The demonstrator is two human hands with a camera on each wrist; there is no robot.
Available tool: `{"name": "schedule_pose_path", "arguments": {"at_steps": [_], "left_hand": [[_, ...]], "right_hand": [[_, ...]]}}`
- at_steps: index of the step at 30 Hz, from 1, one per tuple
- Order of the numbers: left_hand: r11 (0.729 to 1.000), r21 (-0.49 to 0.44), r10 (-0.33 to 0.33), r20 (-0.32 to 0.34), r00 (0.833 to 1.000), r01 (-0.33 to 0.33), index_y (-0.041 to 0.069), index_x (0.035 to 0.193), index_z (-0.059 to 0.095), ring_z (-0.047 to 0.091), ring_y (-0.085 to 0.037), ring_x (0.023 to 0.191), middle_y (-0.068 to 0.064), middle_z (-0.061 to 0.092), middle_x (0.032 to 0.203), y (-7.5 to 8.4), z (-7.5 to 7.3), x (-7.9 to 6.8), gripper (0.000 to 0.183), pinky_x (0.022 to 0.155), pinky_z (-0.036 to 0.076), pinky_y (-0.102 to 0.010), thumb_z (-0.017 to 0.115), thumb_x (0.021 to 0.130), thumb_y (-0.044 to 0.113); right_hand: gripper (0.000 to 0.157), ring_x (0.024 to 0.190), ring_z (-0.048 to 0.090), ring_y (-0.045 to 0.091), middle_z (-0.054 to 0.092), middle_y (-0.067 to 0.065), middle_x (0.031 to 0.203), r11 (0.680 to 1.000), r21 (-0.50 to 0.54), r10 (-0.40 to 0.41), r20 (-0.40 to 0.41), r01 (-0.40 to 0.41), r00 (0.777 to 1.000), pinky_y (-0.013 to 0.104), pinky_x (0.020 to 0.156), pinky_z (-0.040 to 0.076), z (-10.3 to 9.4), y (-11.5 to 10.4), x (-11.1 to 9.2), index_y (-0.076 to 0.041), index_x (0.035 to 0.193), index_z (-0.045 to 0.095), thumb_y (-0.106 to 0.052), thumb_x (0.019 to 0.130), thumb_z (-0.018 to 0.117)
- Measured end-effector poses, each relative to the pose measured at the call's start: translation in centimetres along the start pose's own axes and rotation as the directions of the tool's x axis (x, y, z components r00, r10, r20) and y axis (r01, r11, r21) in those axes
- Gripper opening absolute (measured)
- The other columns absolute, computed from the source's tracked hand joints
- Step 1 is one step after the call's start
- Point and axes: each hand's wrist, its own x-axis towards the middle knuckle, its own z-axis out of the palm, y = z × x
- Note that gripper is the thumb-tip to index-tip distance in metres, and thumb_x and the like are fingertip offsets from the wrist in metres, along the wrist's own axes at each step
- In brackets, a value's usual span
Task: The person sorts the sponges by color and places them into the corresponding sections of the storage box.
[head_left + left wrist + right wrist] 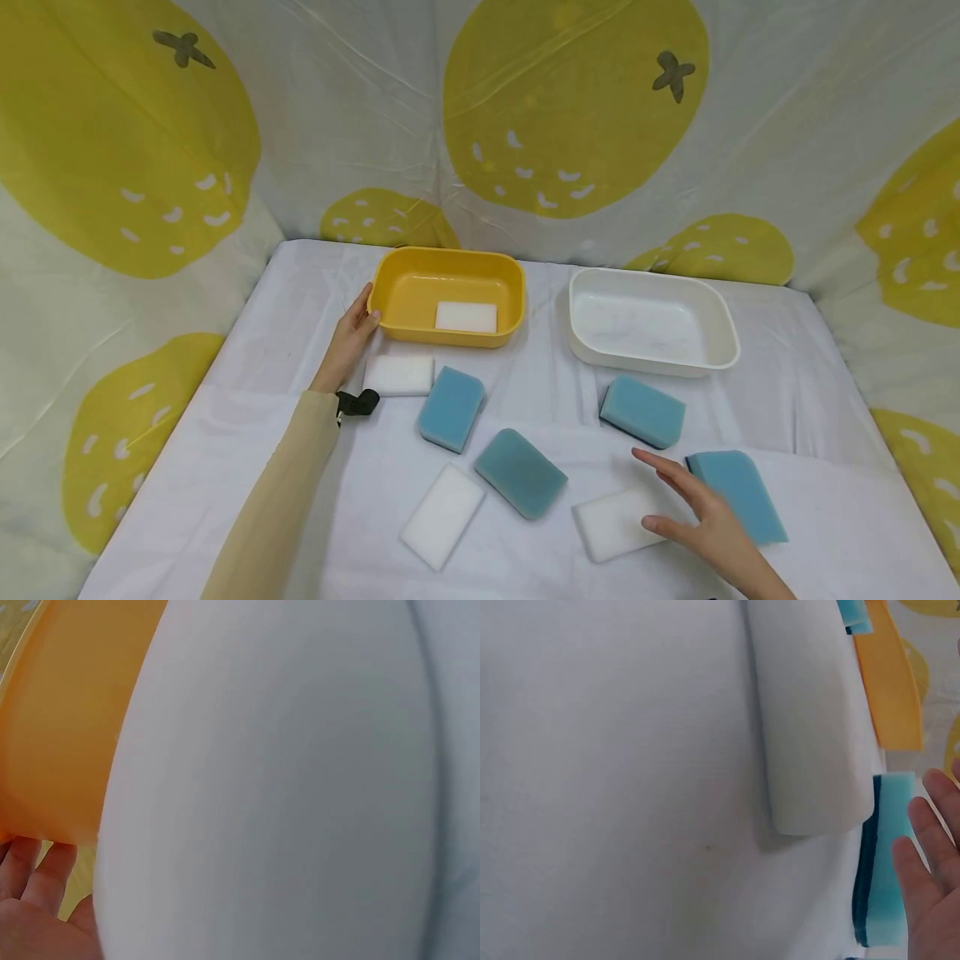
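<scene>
In the head view my left hand [351, 333] touches the left end of a yellow plastic tub [447, 337], fingers against its outer wall. A white sponge [466, 317] lies inside that tub. My right hand [708, 521] hovers over the cloth at the lower right with fingers spread, holding nothing. It partly covers a white sponge [615, 525], and a blue sponge [738, 496] lies just beyond it. Close to the left wrist camera, a white sponge [277, 780] fills most of the view. The right wrist view shows my fingers near a blue sponge with a dark scouring layer [891, 862].
A white plastic tub [652, 363] stands right of the yellow one. More blue sponges [452, 408] and white sponges [442, 517] are scattered over the white cloth [360, 533]. Curtains with a lemon print [360, 108] surround the table at the back and sides.
</scene>
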Motion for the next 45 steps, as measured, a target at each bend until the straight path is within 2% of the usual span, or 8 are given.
{"name": "schedule_pose_path", "arguments": {"at_steps": [8,12,20,26,37,41,45], "left_hand": [[0.998,0.049,0.030,-0.015,0.999,-0.029,0.012,0.154,0.016,0.013,-0.016,0.143,-0.004,0.012,0.159,-2.0,-0.5,0.7,0.057,0.114,0.017,-0.030,0.042,0.103,0.012],[0.998,0.054,0.046,-0.019,0.999,-0.045,0.013,0.154,0.016,0.013,-0.015,0.143,-0.003,0.012,0.159,-2.5,-0.5,0.9,0.057,0.114,0.017,-0.030,0.043,0.104,0.014],[0.999,0.035,0.033,-0.016,0.999,-0.033,0.013,0.154,0.017,0.014,-0.013,0.143,-0.002,0.013,0.159,-2.4,-0.4,0.8,0.057,0.114,0.018,-0.028,0.043,0.104,0.014],[0.999,0.013,0.035,-0.008,0.999,-0.035,0.014,0.154,0.016,0.012,-0.015,0.143,-0.001,0.011,0.159,-2.2,-0.4,0.7,0.057,0.115,0.016,-0.031,0.043,0.103,0.013],[0.998,0.042,0.040,-0.013,0.999,-0.039,0.014,0.154,0.017,0.013,-0.012,0.143,-0.001,0.013,0.158,-2.4,-0.5,0.7,0.058,0.114,0.017,-0.027,0.044,0.103,0.019],[1.000,0.020,0.022,-0.005,1.000,-0.021,0.011,0.154,0.016,0.013,-0.015,0.143,-0.005,0.012,0.158,-1.2,-0.3,0.2,0.057,0.114,0.017,-0.029,0.044,0.103,0.014],[1.000,0.018,0.019,-0.007,1.000,-0.019,0.009,0.153,0.016,0.013,-0.016,0.143,-0.006,0.012,0.158,-1.2,-0.3,0.3,0.058,0.114,0.017,-0.030,0.044,0.103,0.014]], "right_hand": [[0.071,0.132,0.034,-0.001,0.047,0.010,0.142,0.993,-0.022,-0.115,0.025,0.115,0.993,0.007,0.102,0.025,1.1,1.6,-0.2,-0.007,0.143,0.043,-0.004,0.080,0.076],[0.071,0.132,0.032,-0.002,0.046,0.007,0.143,0.992,-0.015,-0.124,0.022,0.124,0.992,0.007,0.101,0.024,1.7,2.0,-0.5,-0.006,0.142,0.044,-0.005,0.079,0.076],[0.072,0.131,0.035,0.000,0.048,0.012,0.140,0.977,-0.029,-0.212,-0.015,0.211,0.977,0.008,0.101,0.025,2.4,2.0,-0.6,0.000,0.139,0.046,0.003,0.075,0.077],[0.073,0.132,0.034,0.001,0.047,0.013,0.141,0.974,-0.042,-0.224,0.000,0.224,0.975,0.008,0.102,0.024,2.4,2.2,-0.5,0.001,0.139,0.045,0.002,0.074,0.078],[0.073,0.135,0.028,-0.001,0.043,0.012,0.143,0.959,-0.128,-0.250,0.054,0.255,0.967,0.006,0.099,0.022,2.4,2.5,-0.6,-0.003,0.137,0.049,-0.008,0.072,0.082],[0.072,0.137,0.024,0.002,0.042,0.013,0.144,0.949,-0.133,-0.276,0.080,0.285,0.958,0.007,0.100,0.021,2.4,2.7,-0.7,-0.002,0.136,0.050,-0.007,0.072,0.082],[0.071,0.138,0.022,0.002,0.041,0.012,0.144,0.944,-0.134,-0.289,0.095,0.300,0.953,0.008,0.100,0.019,2.4,2.8,-0.7,-0.002,0.137,0.049,-0.007,0.073,0.080]]}}
